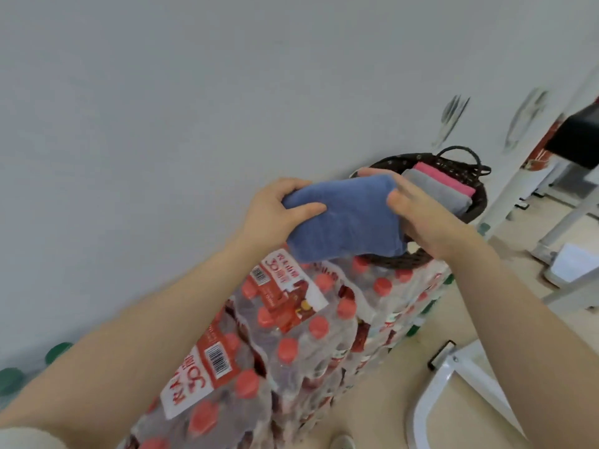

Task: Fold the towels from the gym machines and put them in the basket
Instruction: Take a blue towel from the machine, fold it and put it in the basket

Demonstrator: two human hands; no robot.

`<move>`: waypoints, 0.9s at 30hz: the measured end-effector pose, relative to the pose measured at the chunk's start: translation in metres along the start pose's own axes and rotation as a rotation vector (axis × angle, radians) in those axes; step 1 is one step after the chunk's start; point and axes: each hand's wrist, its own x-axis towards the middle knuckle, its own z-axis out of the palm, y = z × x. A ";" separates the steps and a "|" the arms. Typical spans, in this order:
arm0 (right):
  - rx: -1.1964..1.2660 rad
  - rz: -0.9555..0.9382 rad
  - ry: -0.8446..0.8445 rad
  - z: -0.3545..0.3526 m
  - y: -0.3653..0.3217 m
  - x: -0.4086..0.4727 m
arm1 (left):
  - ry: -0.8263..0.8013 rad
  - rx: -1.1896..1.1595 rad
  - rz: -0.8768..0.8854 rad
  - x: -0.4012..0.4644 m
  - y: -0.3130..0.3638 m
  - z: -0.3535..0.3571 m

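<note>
A folded blue towel (pixel 348 218) hangs in the air between both hands, just in front of a dark wicker basket (pixel 478 202). My left hand (pixel 278 212) grips its left end, thumb on top. My right hand (pixel 421 215) holds its right end. Inside the basket lie a folded grey towel (pixel 437 189) and a folded pink towel (pixel 445 178) side by side. The basket's near rim is partly hidden by the blue towel and my right hand. The basket stands on top of stacked bottle packs.
Shrink-wrapped packs of red-capped water bottles (pixel 291 335) are stacked against the white wall (pixel 194 108) below my arms. White gym machine frames (pixel 453 384) stand on the beige floor at right. Green bottle caps (pixel 58 351) show at the lower left.
</note>
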 end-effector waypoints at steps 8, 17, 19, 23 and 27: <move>0.005 -0.024 0.590 -0.106 0.040 0.031 | -0.132 -0.496 -0.297 0.091 0.031 0.096; -0.225 0.159 0.411 -0.188 0.066 0.046 | -0.420 -0.017 -0.428 0.162 0.009 0.154; -0.491 0.184 0.217 -0.190 0.067 0.049 | -0.471 0.124 -0.427 0.174 -0.002 0.162; -0.939 0.240 0.020 -0.183 0.076 0.059 | -0.621 0.597 -0.337 0.190 -0.017 0.185; -1.281 0.218 -0.035 -0.177 0.077 0.065 | -0.734 0.822 -0.259 0.197 -0.012 0.205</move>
